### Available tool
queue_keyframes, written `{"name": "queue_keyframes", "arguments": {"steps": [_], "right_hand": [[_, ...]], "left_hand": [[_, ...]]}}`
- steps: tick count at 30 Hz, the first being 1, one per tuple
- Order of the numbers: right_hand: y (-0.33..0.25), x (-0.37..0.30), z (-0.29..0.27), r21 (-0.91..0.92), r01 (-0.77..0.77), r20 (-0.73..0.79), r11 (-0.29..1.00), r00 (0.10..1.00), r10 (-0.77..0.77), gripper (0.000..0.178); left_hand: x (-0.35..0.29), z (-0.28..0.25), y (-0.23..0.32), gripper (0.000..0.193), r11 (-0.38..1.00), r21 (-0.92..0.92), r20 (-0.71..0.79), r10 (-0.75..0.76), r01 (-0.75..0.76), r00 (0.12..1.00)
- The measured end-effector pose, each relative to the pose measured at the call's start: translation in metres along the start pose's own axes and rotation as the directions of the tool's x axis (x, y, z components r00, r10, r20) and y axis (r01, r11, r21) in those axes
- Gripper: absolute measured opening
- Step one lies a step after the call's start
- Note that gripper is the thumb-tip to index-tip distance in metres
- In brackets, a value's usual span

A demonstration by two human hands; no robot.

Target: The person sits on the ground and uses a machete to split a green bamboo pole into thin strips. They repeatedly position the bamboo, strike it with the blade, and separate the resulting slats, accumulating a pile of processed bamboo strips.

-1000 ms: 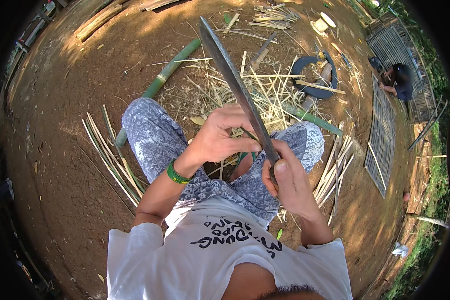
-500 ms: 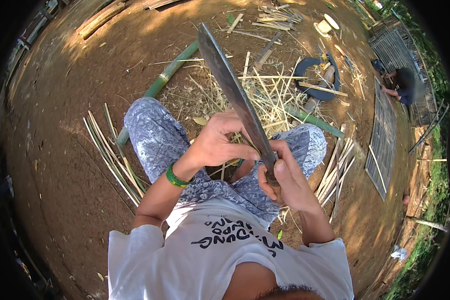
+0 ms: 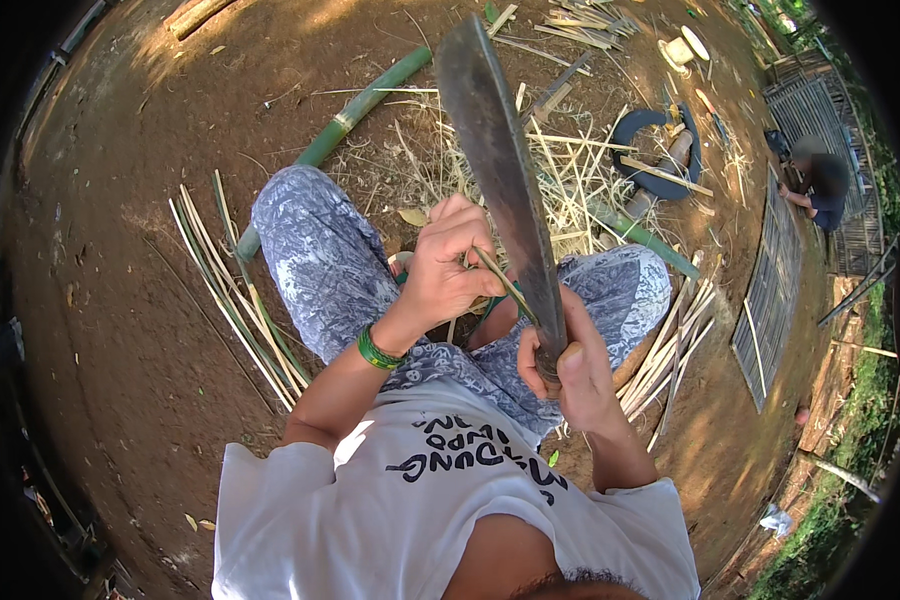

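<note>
My right hand (image 3: 582, 372) is closed round the handle of a machete (image 3: 505, 150), whose broad dark blade points up and away from me, tilted to the left. Between the thumb and fingers of my left hand (image 3: 448, 262) is a thin greenish bamboo strip (image 3: 511, 287). Its near end reaches the blade's left side close to the handle; whether it touches the edge or passes behind, I cannot tell. Both hands are over my lap, between my bent knees.
A green bamboo pole (image 3: 350, 115) lies beyond my knees, beside scattered shavings and pale strips (image 3: 570, 190). Bundles of strips lie left (image 3: 232, 290) and right (image 3: 672, 345). Farther right are a dark curved object (image 3: 625, 128), a woven bamboo panel (image 3: 770, 290) and a crouching person (image 3: 825, 185).
The machete blade has turned and shows more of its flat side. My left hand has drawn back from the blade, and the bamboo strip in its fingers now shows. The whole view has shifted slightly.
</note>
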State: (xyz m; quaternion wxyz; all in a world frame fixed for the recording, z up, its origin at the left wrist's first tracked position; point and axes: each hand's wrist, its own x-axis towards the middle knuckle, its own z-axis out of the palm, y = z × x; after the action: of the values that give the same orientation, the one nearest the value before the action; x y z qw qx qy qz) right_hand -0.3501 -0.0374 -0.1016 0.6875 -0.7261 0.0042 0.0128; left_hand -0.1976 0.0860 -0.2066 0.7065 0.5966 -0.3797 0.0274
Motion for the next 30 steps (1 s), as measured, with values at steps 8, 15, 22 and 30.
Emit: {"name": "queue_keyframes", "arguments": {"steps": [8,15,22,30], "right_hand": [[0.0,0.009,-0.005,-0.019,-0.1,-0.011,0.995,0.995,0.1,0.065],[0.009,0.02,-0.004,-0.048,-0.064,-0.014,0.997,0.998,0.063,0.059],[0.013,0.026,0.005,-0.147,0.029,-0.045,0.989,0.998,-0.036,0.056],[0.025,0.038,0.043,-0.166,0.203,-0.06,0.965,0.975,-0.216,0.06]], "left_hand": [[0.005,0.003,0.0,0.06,0.999,-0.049,0.04,-0.008,0.01,0.999],[0.01,0.003,0.004,0.068,0.999,-0.03,0.065,0.037,-0.035,0.997],[-0.004,0.009,0.056,0.069,0.926,0.226,-0.473,0.376,-0.302,0.797],[0.029,0.019,0.129,0.045,0.812,0.274,0.209,0.473,-0.516,0.856]]}}
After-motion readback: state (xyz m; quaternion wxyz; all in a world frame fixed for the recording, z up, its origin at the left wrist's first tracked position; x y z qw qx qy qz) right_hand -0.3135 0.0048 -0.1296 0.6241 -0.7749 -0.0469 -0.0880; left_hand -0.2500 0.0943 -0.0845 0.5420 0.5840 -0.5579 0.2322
